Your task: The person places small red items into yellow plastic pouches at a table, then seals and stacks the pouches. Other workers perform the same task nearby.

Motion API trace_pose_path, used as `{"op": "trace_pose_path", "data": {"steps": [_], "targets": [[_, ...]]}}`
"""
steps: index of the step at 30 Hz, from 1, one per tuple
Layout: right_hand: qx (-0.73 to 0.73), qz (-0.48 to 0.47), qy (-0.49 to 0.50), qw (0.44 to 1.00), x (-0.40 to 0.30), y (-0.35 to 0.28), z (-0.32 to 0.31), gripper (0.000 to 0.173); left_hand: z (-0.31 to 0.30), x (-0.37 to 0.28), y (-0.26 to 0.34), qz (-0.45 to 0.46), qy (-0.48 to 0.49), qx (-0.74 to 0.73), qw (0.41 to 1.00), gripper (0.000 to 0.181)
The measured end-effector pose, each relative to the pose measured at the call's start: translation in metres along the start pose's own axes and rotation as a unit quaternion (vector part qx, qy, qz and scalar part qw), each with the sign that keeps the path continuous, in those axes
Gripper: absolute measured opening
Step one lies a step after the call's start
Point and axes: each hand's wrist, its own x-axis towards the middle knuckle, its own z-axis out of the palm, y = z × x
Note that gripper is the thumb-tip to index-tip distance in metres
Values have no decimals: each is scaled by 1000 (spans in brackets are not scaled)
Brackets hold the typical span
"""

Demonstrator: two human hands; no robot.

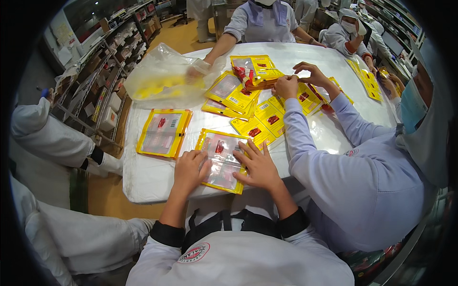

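Note:
Before me on the white-covered table [150, 186] lies a yellow-edged plastic pouch [223, 162] with a clear panel. My left hand [191, 169] rests on its left edge, fingers curled near the border. Spread over the right side of the same pouch is my right hand [257, 164], its fingertips on the clear panel. Neither hand plainly grips it. Left of my hands is a neat stack of similar pouches [162, 133]. Printed yellow sheets of packaging [266, 123] lie beyond my right hand, and more pouches [229, 91] are piled behind them.
A co-worker's hands [286, 85] handle packaging at the right, that person's sleeve close to my right arm. Across the table another person's hand [196, 73] is in a clear plastic bag [157, 80] holding yellow items. Wire shelving [96, 96] stands at left.

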Motion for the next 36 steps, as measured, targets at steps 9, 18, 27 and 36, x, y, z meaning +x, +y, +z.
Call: {"op": "trace_pose_path", "data": {"steps": [9, 18, 27, 36], "targets": [[-13, 43, -6, 999, -2, -2, 6, 73, 22, -1, 13, 21, 26, 43, 999, 56], [-11, 47, -20, 999, 0, -2, 7, 92, 47, 11, 17, 50, 4, 79, 996, 69], [-19, 53, -27, 998, 1, -2, 4, 95, 43, 10, 19, 44, -17, 72, 996, 68], [-25, 42, -40, 998, -1, 0, 6, 94, 41, 12, 19, 45, -15, 61, 997, 67]]}}
